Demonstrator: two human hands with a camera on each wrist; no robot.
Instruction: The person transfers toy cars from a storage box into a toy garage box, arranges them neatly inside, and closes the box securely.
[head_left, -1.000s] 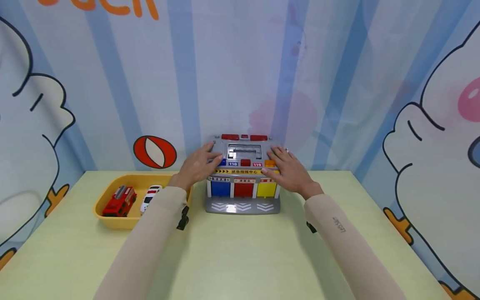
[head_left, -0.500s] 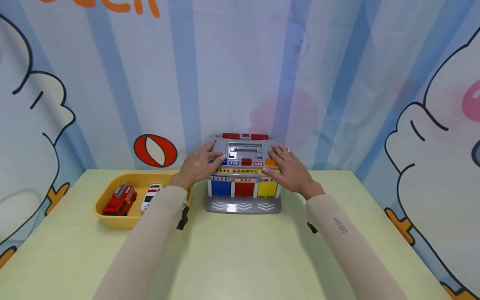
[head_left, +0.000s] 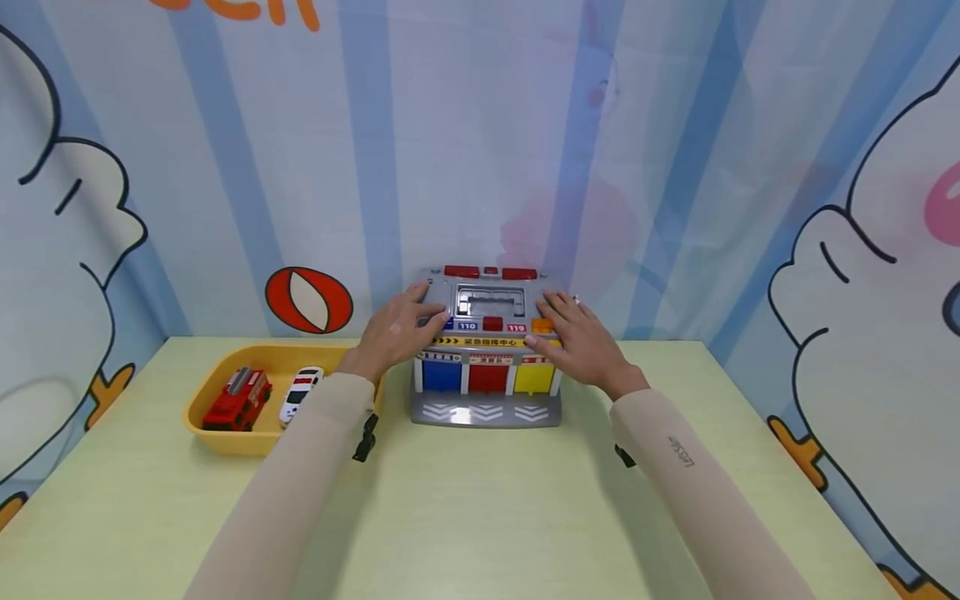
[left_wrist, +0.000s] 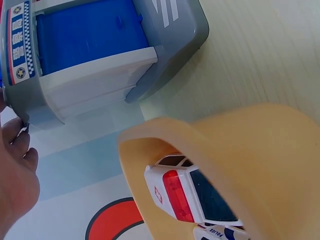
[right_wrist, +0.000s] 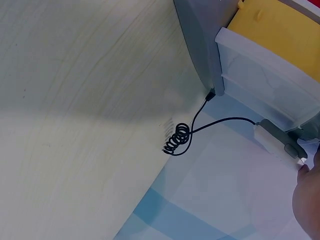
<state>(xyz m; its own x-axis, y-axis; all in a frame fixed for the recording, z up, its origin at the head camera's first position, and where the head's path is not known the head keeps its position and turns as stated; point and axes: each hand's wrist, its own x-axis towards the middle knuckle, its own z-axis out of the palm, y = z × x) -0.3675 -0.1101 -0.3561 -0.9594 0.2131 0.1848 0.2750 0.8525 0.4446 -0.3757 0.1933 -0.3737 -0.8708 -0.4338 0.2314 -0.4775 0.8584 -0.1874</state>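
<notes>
A grey toy emergency garage (head_left: 487, 410) stands upright at the back of the table, with blue, red and yellow doors along its front. On its left end rests my left hand (head_left: 393, 335), the index finger and thumb stretched over the roof. My right hand (head_left: 588, 348) lies on the right end, fingers extended across the roof near the orange button (head_left: 542, 326). In the right wrist view, a small handset (right_wrist: 280, 142) with a coiled black cord (right_wrist: 181, 134) hangs at the garage's side, close to that hand. The left hand's other fingers touch the garage's side.
Left of the garage, a yellow tray (head_left: 225, 446) holds a red fire truck (head_left: 238, 400) and a white car (head_left: 302, 393), partly behind my left sleeve. The left wrist view also shows a white vehicle with a red stripe (left_wrist: 177, 195) inside it. A printed curtain (head_left: 480, 150) closes off the back.
Both hands stay in place on the garage. Only a very slight shift of the head view is visible.
</notes>
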